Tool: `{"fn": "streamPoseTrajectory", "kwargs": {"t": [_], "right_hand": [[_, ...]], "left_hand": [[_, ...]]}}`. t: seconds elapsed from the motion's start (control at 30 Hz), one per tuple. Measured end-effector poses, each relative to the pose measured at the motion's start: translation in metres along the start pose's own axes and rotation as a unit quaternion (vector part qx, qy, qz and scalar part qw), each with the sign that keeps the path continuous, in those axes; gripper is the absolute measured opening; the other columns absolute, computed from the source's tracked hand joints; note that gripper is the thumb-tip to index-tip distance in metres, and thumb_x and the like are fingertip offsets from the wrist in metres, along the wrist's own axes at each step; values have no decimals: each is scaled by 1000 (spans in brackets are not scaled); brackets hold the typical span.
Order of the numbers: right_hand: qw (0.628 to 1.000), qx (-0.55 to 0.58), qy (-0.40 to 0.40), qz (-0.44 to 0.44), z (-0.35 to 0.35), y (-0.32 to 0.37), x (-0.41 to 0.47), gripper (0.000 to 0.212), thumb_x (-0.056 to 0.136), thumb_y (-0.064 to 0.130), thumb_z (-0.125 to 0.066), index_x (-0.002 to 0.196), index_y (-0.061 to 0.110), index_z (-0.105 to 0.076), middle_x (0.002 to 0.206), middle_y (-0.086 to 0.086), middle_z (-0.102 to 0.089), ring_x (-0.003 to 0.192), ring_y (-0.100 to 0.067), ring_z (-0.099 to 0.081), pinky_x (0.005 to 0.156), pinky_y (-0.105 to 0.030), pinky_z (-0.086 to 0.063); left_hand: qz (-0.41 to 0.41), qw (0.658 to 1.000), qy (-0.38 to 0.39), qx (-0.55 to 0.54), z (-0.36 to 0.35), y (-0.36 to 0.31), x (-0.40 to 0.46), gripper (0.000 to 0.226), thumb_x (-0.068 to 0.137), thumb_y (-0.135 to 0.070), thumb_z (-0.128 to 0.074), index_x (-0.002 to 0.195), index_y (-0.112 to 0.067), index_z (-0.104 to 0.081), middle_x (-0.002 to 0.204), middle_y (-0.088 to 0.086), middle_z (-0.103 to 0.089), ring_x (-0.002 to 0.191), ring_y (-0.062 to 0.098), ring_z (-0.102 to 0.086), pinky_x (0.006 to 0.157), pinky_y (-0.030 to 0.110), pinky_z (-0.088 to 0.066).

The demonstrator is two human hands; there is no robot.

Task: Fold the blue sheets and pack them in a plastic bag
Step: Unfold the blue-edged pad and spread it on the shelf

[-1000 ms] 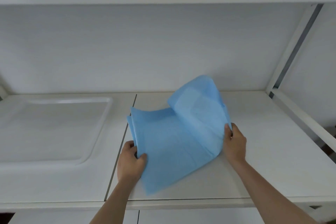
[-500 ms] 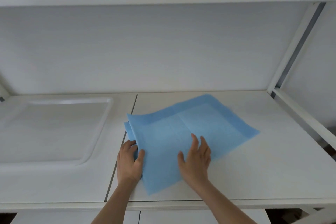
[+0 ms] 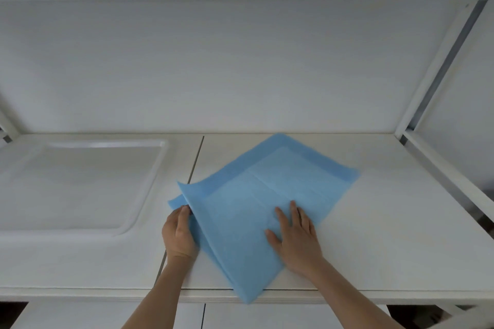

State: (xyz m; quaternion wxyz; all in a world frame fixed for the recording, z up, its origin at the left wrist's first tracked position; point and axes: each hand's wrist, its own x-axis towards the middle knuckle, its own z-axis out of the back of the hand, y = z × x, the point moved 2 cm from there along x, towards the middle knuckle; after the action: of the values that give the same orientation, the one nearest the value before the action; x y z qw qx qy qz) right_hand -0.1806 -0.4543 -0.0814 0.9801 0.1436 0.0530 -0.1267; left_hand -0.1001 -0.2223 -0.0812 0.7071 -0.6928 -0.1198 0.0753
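A folded blue sheet [image 3: 256, 203] lies on the white table [image 3: 387, 235], turned like a diamond, its near corner hanging a little past the front edge. My right hand [image 3: 295, 240] lies flat on its lower middle, fingers spread, pressing it down. My left hand [image 3: 179, 232] is at the sheet's left corner, fingers pinching the layered edge, which lifts slightly off the table there. No plastic bag is in view.
A clear plastic tray [image 3: 80, 184] sits on the table to the left. A seam [image 3: 196, 160] runs between two table panels under the sheet's left side. A white frame post [image 3: 438, 69] rises at the right, with a shelf overhead.
The raised right half of the sheet has been laid down flat. My right hand let go of its edge and now presses on the sheet. The sheet has slid a little toward me.
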Motion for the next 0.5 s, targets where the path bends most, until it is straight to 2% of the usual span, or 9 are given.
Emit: {"fn": "streamPoseTrajectory", "kwargs": {"t": [0.03, 0.1, 0.17, 0.23, 0.37, 0.47, 0.5], "right_hand": [[1000, -2, 20, 10, 3, -5, 0, 96, 65, 74, 5, 152, 33, -7, 160, -7, 12, 148, -24, 4, 118, -36, 0], [998, -5, 46, 31, 8, -16, 1, 75, 85, 71, -19, 151, 36, -10, 161, -3, 11, 148, -21, 4, 118, -35, -1], [997, -6, 54, 55, 13, -25, 4, 63, 94, 58, -35, 150, 37, -15, 161, 0, 8, 148, -19, 1, 119, -34, -4], [995, -6, 65, 74, 19, -29, 9, 60, 94, 53, -41, 148, 37, -20, 161, 2, 5, 148, -17, -2, 120, -33, -6], [992, 13, 91, 91, 30, -34, 18, 58, 93, 39, -54, 145, 36, -29, 161, 6, -4, 147, -13, -7, 120, -35, -9], [992, 30, 90, 77, 41, -40, 22, 54, 93, 21, -53, 140, 41, -38, 158, 13, -15, 145, -6, -13, 120, -37, -9], [995, 18, 75, 70, 45, -40, 22, 55, 91, 14, -51, 138, 42, -42, 157, 12, -21, 144, -8, -18, 118, -35, -13]], "left_hand": [[26, 999, -7, -22, 3, 1, 1, 31, 85, -26, -46, 67, -10, -66, 70, 1, -65, 76, 25, -54, 72, 35, -40], [80, 995, -15, -64, 8, 5, 4, 39, 88, -29, -47, 61, -8, -67, 57, -1, -59, 69, 25, -47, 66, 34, -37], [131, 986, -20, -98, 10, 4, 5, 46, 82, -41, -47, 56, -9, -67, 64, 9, -58, 71, 26, -46, 67, 34, -37], [154, 983, -10, -96, 10, -4, 6, 54, 85, -46, -44, 54, -8, -66, 70, 16, -58, 70, 28, -50, 69, 34, -39], [155, 987, 17, 29, 7, -25, 12, 63, 97, -48, -27, 70, -1, -59, 70, 15, -62, 64, 31, -54, 64, 35, -42], [152, 978, 9, 141, 11, -29, 18, 58, 96, -49, -27, 80, -4, -59, 80, 12, -61, 74, 31, -56, 71, 37, -43], [142, 974, 11, 177, 12, -29, 18, 54, 96, -47, -30, 83, -4, -61, 83, 10, -63, 78, 30, -56, 74, 37, -42]]}}
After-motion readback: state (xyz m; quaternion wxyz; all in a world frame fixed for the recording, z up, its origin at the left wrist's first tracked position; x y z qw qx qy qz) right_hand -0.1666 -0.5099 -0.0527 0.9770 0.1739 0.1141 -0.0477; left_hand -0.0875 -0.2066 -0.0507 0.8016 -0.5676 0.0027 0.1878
